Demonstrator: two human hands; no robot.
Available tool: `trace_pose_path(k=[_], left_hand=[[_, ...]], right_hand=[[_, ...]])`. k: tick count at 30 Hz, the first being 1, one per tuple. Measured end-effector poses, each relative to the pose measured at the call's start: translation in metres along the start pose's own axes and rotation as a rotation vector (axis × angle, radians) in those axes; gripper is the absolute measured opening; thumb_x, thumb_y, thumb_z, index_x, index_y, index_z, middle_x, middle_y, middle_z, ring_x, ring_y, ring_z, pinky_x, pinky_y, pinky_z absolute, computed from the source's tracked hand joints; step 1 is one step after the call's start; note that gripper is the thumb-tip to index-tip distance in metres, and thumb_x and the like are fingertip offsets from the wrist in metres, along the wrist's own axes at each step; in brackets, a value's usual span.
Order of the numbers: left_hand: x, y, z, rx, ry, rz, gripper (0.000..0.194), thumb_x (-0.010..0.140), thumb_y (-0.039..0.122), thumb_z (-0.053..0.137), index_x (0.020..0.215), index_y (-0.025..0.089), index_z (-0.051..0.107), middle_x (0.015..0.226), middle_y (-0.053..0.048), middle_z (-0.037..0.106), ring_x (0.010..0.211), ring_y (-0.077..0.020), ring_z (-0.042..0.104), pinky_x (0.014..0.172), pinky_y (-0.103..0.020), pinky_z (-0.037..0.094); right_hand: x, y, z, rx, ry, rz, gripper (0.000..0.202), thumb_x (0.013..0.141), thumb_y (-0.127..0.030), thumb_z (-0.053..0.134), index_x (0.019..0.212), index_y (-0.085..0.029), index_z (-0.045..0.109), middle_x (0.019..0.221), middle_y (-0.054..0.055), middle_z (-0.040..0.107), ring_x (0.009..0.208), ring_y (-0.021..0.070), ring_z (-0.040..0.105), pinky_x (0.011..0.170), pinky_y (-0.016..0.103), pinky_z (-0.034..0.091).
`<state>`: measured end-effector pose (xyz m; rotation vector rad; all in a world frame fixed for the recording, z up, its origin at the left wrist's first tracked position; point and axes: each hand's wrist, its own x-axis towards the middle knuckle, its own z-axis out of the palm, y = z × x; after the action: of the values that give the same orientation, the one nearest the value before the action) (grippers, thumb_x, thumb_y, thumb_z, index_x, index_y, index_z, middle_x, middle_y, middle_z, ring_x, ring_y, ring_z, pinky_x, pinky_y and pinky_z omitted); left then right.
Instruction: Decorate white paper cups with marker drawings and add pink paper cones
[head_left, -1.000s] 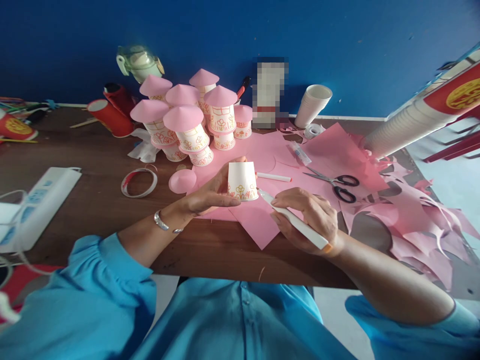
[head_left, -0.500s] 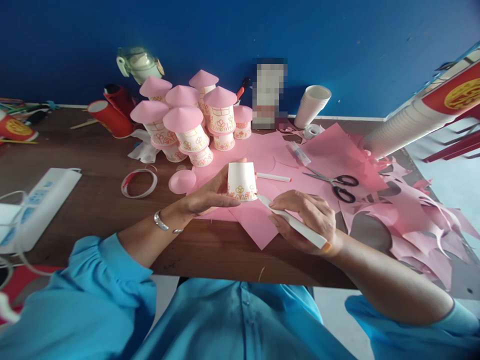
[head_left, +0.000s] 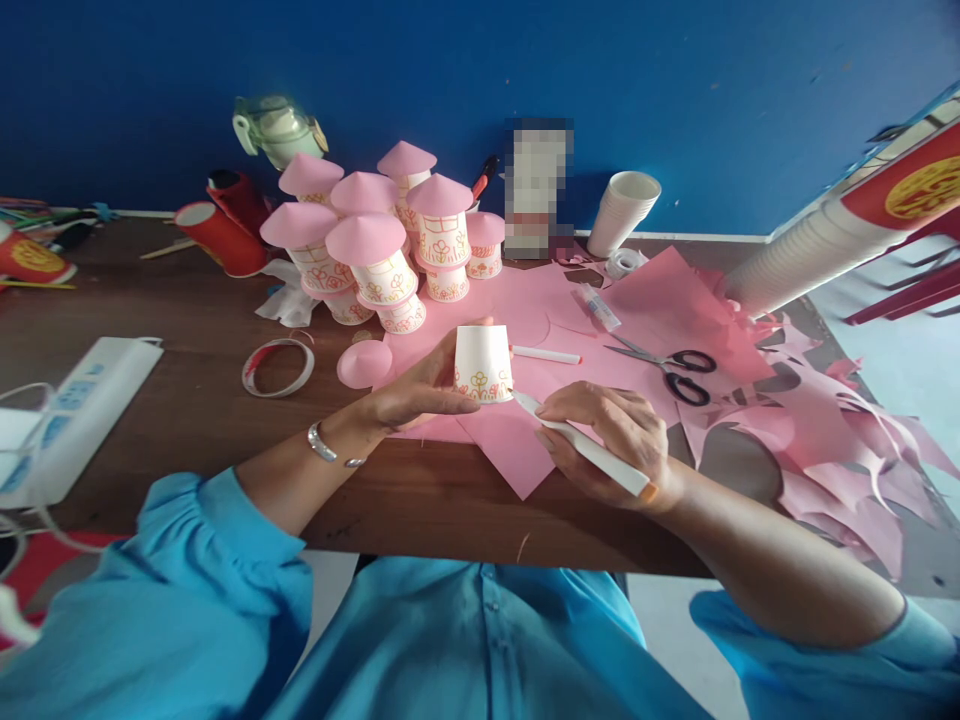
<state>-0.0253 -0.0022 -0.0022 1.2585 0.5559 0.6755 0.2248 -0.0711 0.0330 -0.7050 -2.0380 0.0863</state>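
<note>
A white paper cup (head_left: 481,355), upside down with orange and red flowers drawn near its rim, is gripped by my left hand (head_left: 420,390). My right hand (head_left: 611,440) is closed round a white marker (head_left: 600,455) with an orange end, its tip at the lower right of the cup. Pink paper (head_left: 517,455) lies beneath both hands. Another white marker (head_left: 549,355) rests just right of the cup. To the left are a small pink cone (head_left: 364,364) and a tape roll (head_left: 278,367).
Decorated cup towers with pink cone tops (head_left: 366,240) stand behind my left hand. Scissors (head_left: 667,368), a glue tube (head_left: 600,307) and pink scraps (head_left: 840,450) lie right. White cups (head_left: 624,212) stand near the wall; a power strip (head_left: 75,420) lies left.
The marker tip has shifted very slightly left along the cup's lower edge, with my right hand. The cup and my left hand look almost unmoved.
</note>
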Motion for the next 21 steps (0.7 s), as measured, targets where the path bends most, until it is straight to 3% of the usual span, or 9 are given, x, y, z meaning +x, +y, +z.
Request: trace_pose_path(k=[11,21], left_hand=[[0.0004,-0.0014,-0.0018,-0.012,-0.026,0.005,0.091,0.078,0.029,0.089,0.159,0.04,0.047,0.16,-0.007,0.052,0.143,-0.0369,0.049,0.115,-0.056,0.047],[0.0007,-0.0006,0.0016,0.025,0.017,0.009,0.094,0.075,0.031,0.091,0.158,0.043,0.047,0.16,-0.006,0.049,0.142,-0.0389,0.049,0.11,-0.054,0.051]], right_hand=[[-0.0012,0.0019,0.0031,0.018,-0.007,-0.018,0.011,0.098,-0.013,0.066,0.106,-0.021,0.063,0.079,0.001,0.075,0.068,0.0158,0.074,0.061,0.026,0.061],[-0.0012,0.0022,0.0049,0.038,-0.027,-0.022,0.013,0.099,-0.012,0.066,0.106,-0.021,0.061,0.08,0.001,0.074,0.069,0.0157,0.074,0.06,0.026,0.06]])
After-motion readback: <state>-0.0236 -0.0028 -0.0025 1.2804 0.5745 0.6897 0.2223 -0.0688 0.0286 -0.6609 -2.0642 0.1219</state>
